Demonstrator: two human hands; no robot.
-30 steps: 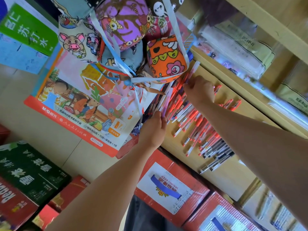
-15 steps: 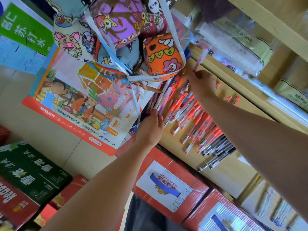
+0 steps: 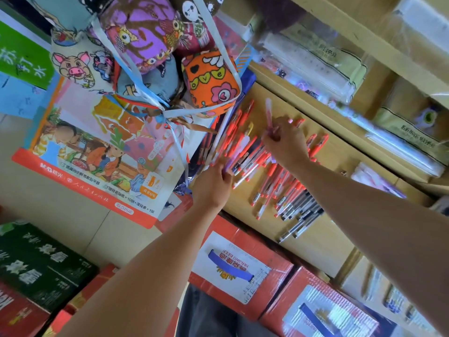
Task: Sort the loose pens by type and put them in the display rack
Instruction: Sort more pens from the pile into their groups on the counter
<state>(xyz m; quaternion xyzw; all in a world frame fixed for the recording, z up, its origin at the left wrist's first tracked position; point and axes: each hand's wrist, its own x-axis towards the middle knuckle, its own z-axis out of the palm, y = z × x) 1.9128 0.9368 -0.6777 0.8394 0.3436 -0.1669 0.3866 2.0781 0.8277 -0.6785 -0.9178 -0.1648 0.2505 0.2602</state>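
- While I reach out over the wooden worktop (image 3: 315, 246), my right hand (image 3: 285, 144) pinches one pale pink pen (image 3: 269, 110) between the thumb and the fingertips.
- The pink pen sticks up past my fingers, with its far end pointing away from me. It looks blurry.
- Under and around my right hand lie the loose pens (image 3: 269, 173). Most of them are red, and they are spread on the worktop, many of them touching.
- A few more red pens lie on the far side of my right hand, just beside it.
- The black pens (image 3: 301, 212) lie side by side at the end of the pile closest to me, next to my right arm.
- My left hand (image 3: 211, 188) is at the left edge of the pile. Its fingers curl round a small bunch of pens (image 3: 232, 139) that points up and away from me.
- My two hands are near each other but apart, with red pens between them.
- A bundle of cloth bags (image 3: 211, 79), tied with pale ribbon, sits just beside the far end of the bunch.
- A picture poster (image 3: 97, 152) lies to the left of my left hand.
- Red boxes (image 3: 243, 268) stand below the worktop, under my arms, and a green box (image 3: 36, 263) is far off to the left.
- Behind the worktop is a shelf (image 3: 298, 102) with packs in clear wrap.
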